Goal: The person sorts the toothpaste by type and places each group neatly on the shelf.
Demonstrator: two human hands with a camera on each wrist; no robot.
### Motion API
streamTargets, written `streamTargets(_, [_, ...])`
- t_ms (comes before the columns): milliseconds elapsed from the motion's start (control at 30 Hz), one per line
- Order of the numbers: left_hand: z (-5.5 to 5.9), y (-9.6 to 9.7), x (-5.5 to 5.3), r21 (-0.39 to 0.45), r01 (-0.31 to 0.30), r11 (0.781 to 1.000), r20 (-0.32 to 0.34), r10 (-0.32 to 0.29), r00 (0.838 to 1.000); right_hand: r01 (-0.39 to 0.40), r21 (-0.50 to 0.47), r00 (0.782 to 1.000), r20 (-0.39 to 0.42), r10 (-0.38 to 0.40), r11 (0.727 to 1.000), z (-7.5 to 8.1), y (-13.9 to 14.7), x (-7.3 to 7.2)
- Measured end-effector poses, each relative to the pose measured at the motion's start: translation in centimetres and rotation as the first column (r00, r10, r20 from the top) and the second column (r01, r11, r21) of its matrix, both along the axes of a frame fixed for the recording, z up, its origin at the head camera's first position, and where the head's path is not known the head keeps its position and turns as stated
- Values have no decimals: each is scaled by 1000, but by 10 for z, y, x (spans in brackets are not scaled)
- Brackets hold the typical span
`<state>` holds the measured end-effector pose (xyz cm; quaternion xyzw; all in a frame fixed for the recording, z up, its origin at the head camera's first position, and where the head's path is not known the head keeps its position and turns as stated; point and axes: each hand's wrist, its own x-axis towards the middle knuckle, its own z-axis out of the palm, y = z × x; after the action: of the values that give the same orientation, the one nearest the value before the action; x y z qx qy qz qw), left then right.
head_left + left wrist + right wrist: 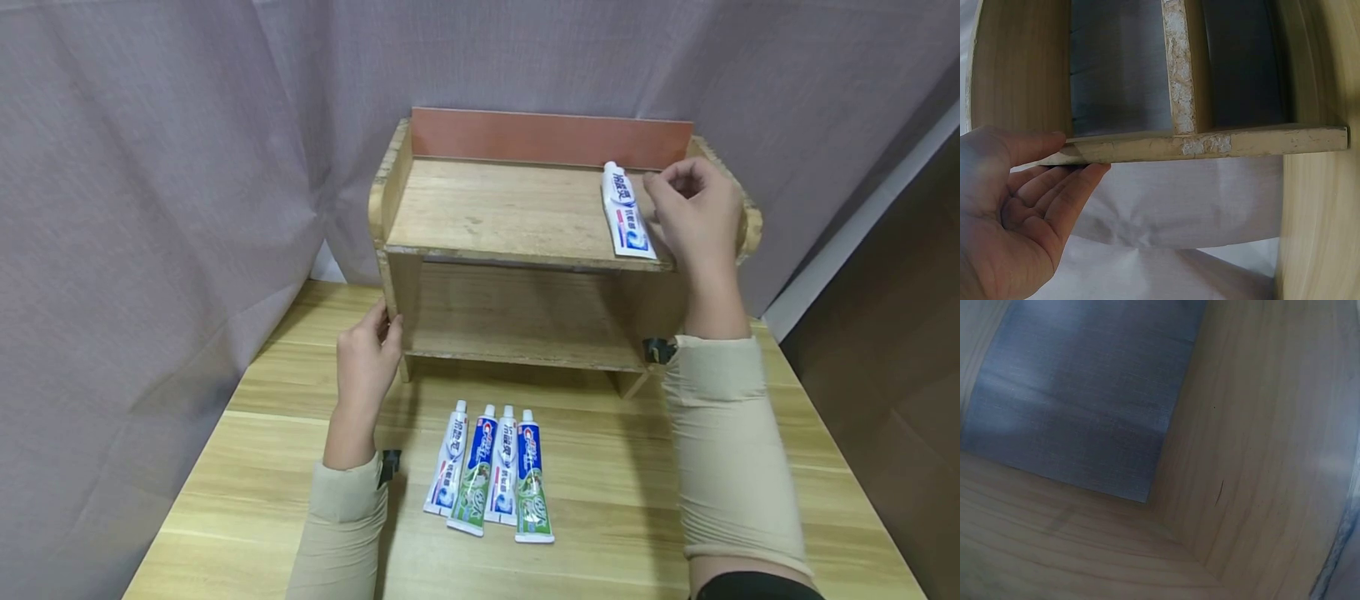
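Note:
A small wooden two-tier shelf (510,208) stands on the table. My left hand (367,354) grips the front edge of its left side panel; the left wrist view shows the thumb on one face of the panel (1266,142) and the fingers of the hand (1035,206) on the other. On the upper board, towards the right, lies a white-and-blue toothpaste tube (627,212), cap to the back. Just right of it hovers my right hand (701,212), thumb and forefinger bent close together, with nothing visible between them. The right wrist view shows only the shelf's inside (1260,456), no hand.
Toothpaste tubes lie side by side on the table in front of the shelf, caps towards it: a white one (447,462), a blue-green one (474,479), another white one (504,471) and another blue-green one (532,483). A grey curtain (187,208) hangs behind.

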<state>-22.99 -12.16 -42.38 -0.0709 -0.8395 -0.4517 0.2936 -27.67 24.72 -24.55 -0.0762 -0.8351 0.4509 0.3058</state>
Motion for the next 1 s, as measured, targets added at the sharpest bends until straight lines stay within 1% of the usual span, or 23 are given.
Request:
streamTargets(133, [-1,0,0,-1,1,1000,2,-1,1000,-4,-17,1000,-12,4,1000,-1,0,1])
streamTargets(367, [-1,-1,-1,2,0,1000,-8,0,1000,-37,-36,999,-37,36,999,0,0,0])
streamTargets(500, [0,0,0,2,2,1000,-14,-2,1000,-34,-43,998,-55,32,998,-1,-1,1])
streamTargets(700, [0,0,0,8,5,1000,-18,-5,1000,11,-6,992,-123,-11,1000,-5,-4,3])
streamTargets(867, [0,-1,0,4,5,1000,-11,-5,1000,8,-1,983,-186,-9,1000,-8,-6,6])
streamTargets(1000, [-1,0,0,4,11,1000,-19,-10,1000,-3,-14,974,-228,0,1000,-7,-9,12])
